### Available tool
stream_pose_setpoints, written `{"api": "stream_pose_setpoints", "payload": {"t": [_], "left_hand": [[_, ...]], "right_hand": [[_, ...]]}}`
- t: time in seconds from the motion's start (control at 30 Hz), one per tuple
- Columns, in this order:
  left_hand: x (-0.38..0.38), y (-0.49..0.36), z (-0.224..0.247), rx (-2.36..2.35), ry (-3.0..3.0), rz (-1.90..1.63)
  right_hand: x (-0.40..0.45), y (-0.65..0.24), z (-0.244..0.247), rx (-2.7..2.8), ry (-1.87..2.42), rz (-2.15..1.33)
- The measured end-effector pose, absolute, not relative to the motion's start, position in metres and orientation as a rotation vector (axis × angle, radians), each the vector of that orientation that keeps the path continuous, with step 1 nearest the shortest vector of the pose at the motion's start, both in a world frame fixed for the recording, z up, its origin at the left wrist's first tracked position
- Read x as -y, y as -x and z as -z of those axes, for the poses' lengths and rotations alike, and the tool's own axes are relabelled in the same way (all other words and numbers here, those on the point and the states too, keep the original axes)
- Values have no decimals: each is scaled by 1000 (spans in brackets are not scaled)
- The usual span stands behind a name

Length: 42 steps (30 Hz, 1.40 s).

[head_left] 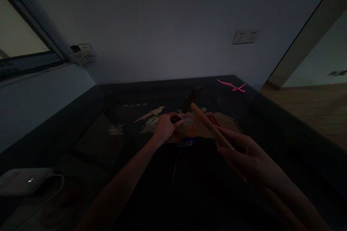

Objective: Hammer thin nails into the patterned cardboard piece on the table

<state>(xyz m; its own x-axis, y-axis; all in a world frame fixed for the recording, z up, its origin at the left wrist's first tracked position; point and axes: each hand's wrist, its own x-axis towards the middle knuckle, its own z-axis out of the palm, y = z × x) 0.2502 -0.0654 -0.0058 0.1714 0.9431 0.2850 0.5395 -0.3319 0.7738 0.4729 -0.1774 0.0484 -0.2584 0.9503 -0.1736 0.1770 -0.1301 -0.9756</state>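
Observation:
A hammer with a wooden handle [202, 117] and a dark head [191, 99] is gripped in my right hand [245, 151], its fingers wrapped round the lower handle. The head is raised, just right of my left hand [166, 126]. My left hand's thumb and forefinger are pinched close together over the left part of a brown, speckled, pitted piece [199, 128]. What sits between those fingertips is too small and dark to make out. A blue labelled item [186, 142] lies at the near edge of that piece, and a red patch [213, 120] shows at its right.
The dark table [151, 92] bears a pale bird design [151, 113]. A thin light-coloured strand [175, 168] lies nearer me. At the far right is a pink ribbon [230, 85]; a white device [25, 181] with a cable sits at left. Wall sockets [244, 36] are behind.

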Motion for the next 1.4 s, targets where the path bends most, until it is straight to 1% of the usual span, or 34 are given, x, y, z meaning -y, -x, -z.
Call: {"api": "stream_pose_setpoints", "payload": {"t": [0.2, 0.43, 0.67, 0.87, 1.1, 1.4], "left_hand": [[64, -249, 7, -1454, -1980, -1008], [67, -253, 3, -1432, -1927, -981], [64, -250, 7, -1463, -2002, -958], [63, -250, 10, -1415, -1991, -1007], [65, -250, 5, -1446, -2004, -996], [62, -251, 6, -1356, -2004, -1036]], "right_hand": [[173, -468, -40, 1495, 1330, -1515], [176, -475, -51, 1490, 1317, -1468], [171, -470, -41, 1526, 1359, -1485], [174, -477, -50, 1498, 1341, -1420], [169, -476, -28, 1451, 1308, -1520], [168, -489, -24, 1316, 1211, -1476]]}}
